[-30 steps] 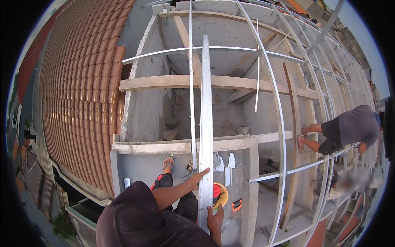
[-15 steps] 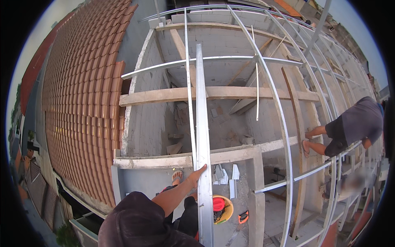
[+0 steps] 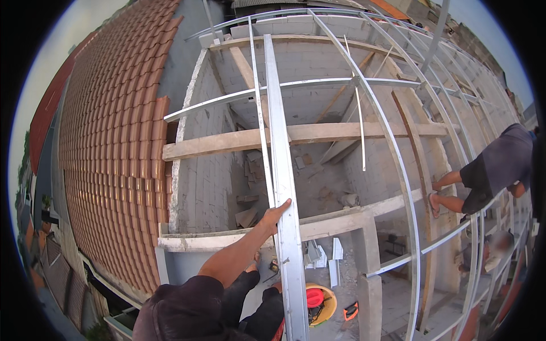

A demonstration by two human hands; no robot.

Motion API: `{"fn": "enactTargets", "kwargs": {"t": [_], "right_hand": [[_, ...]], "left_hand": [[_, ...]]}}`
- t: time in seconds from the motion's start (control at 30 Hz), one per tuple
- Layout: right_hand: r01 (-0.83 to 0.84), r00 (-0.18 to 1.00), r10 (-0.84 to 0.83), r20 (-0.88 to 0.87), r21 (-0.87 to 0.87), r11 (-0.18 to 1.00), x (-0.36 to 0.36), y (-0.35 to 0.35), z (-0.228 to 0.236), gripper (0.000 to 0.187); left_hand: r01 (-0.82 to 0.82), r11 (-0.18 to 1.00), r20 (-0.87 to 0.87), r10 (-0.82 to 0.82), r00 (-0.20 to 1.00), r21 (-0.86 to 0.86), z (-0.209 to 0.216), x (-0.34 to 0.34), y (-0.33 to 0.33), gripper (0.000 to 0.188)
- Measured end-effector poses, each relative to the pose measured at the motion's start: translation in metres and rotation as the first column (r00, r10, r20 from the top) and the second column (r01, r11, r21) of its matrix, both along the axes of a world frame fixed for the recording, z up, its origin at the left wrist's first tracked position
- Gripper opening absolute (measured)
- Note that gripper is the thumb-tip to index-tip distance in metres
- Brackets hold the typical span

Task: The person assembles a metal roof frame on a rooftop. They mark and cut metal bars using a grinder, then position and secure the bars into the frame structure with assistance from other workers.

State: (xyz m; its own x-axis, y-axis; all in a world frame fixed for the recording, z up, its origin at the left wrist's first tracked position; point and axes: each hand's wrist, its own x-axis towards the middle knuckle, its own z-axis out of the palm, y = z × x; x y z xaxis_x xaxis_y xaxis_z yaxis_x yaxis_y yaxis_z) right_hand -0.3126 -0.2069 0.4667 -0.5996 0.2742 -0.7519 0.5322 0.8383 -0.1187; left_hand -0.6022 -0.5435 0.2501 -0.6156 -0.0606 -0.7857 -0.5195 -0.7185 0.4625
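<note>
Under the left hand (image 3: 276,215), long steel beam (image 3: 281,165), running from well ahead of the hand back to the near edge of view. Hand is gripping its left edge, one digit laid across the top face; other fingers partly hidden. Right hand out of view, can't tell its state.

Just left of the hand and ahead, thin strip (image 3: 259,102) runs close beside the beam; can't tell if touching. Farther ahead, beam passes over a metal rail (image 3: 205,105) and a timber (image 3: 341,132), as seen from above. Near the hand, to its right, pale ledge (image 3: 324,225) crosses behind the beam.

Below hand, to the right: metal offcuts (image 3: 334,273), yellow tub (image 3: 328,311) with a red item (image 3: 314,297) in it, orange-handled tool (image 3: 351,311) beside that. Well left of hand, tiled roof (image 3: 114,159). Well right, co-worker (image 3: 500,159) bending over the frame (image 3: 410,216); second person (image 3: 496,250) lower down, blurred.
</note>
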Motion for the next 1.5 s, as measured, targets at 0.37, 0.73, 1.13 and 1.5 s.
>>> {"fn": "enactTargets", "kwargs": {"t": [0.37, 0.73, 1.13, 1.5], "right_hand": [[-0.121, 0.945, 0.063, -0.322, -0.164, 0.979, -0.228, -0.150, -0.160, 0.092], [-0.174, 0.932, 0.145, -0.333, -0.058, 0.983, -0.294, -0.189, -0.264, 0.092], [-0.258, 0.910, 0.235, -0.342, -0.023, 0.966, -0.387, -0.216, -0.466, 0.093], [-0.167, 0.952, 0.143, -0.271, -0.069, 0.983, -0.392, -0.231, -0.520, 0.084]], "left_hand": [[-0.117, 0.961, -0.220, 0.061, 0.974, -0.252, -0.012, -0.197, -0.154, 0.121], [-0.072, 0.787, -0.106, 0.008, 0.994, -0.613, -0.091, 0.067, -0.070, 0.085], [0.546, 0.515, 0.223, -0.560, 0.798, -0.661, -0.175, 0.262, 0.100, 0.055], [0.675, 0.665, 0.249, -0.628, 0.737, -0.320, -0.177, 0.257, 0.106, 0.053]]}}
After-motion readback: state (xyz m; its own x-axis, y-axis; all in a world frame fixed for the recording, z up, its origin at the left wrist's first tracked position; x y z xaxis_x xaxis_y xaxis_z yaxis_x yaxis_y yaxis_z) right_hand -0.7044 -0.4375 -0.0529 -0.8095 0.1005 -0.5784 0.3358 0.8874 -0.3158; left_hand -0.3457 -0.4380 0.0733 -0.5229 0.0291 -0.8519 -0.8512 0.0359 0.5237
